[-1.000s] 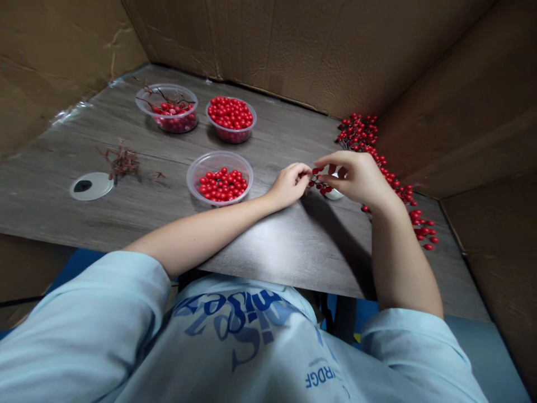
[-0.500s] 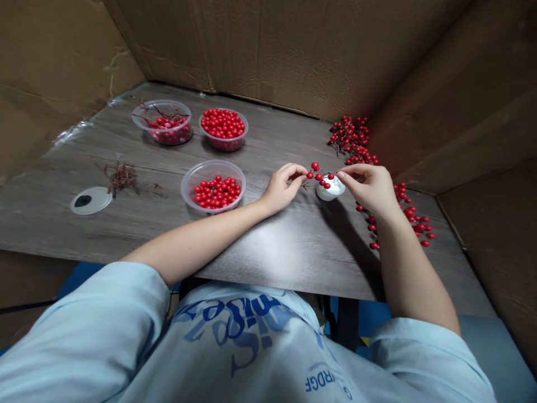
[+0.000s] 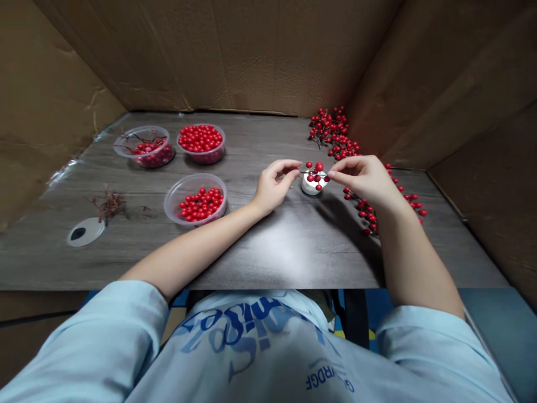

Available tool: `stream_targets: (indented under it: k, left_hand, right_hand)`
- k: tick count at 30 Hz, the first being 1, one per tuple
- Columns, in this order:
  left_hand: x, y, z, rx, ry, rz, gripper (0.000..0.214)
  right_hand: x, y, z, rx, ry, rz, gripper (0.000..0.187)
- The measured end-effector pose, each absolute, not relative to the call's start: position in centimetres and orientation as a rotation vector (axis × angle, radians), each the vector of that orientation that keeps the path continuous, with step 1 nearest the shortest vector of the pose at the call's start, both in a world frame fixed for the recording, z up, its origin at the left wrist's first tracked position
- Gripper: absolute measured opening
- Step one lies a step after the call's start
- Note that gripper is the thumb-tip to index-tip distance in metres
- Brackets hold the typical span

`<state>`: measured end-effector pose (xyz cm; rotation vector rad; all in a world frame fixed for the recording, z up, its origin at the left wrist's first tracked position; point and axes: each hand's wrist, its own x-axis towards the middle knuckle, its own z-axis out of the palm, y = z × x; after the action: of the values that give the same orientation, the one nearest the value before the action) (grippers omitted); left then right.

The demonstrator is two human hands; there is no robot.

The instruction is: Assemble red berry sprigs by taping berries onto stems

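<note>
A small sprig of red artificial berries (image 3: pixel 319 167) is held up between my two hands. My left hand (image 3: pixel 272 186) pinches the thin stem at its left end. On the other side, the thumb and forefinger of my right hand (image 3: pixel 366 178) close on a red berry (image 3: pixel 326 178) at the sprig's right edge. Just behind and below the berries stands a small white cup (image 3: pixel 311 188), its opening partly hidden by them. More berry branches (image 3: pixel 367 215) lie under and beside my right wrist.
Three clear tubs stand on the left: one with berries and twigs (image 3: pixel 147 154), one full of berries (image 3: pixel 201 139), one partly filled (image 3: pixel 166 204). Bare brown twigs (image 3: pixel 110 204) lie by a white lid (image 3: pixel 86 232). Berry branches (image 3: pixel 331 127) lie at the back right. Cardboard walls (image 3: pixel 251 56) enclose the table.
The sprig has turned, its berries now clustered over the cup with the stem towards my left hand. Both hands still pinch. The camera view has shifted, moving the table things left in the picture.
</note>
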<state>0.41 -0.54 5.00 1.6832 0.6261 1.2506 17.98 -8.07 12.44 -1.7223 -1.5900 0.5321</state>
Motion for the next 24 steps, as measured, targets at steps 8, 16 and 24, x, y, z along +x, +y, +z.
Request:
stream_targets:
  k: [8,16,24]
  left_hand:
    - [3.0,-0.3,5.9,1.320,0.690,1.189,0.017]
    - [4.8,0.9,6.2,1.355,0.729,1.155,0.013]
    - [3.9,2.1,6.6,2.067,0.652,1.133,0.007]
  right_hand:
    - [19.1,-8.9,12.4,-1.696,-1.500,0.516,0.016]
    - [20.4,-8.8,12.1,-1.734,-1.428,0.437,0.012]
    - [21.7,-8.6,11.6,-1.844,-1.496,0.234,0.012]
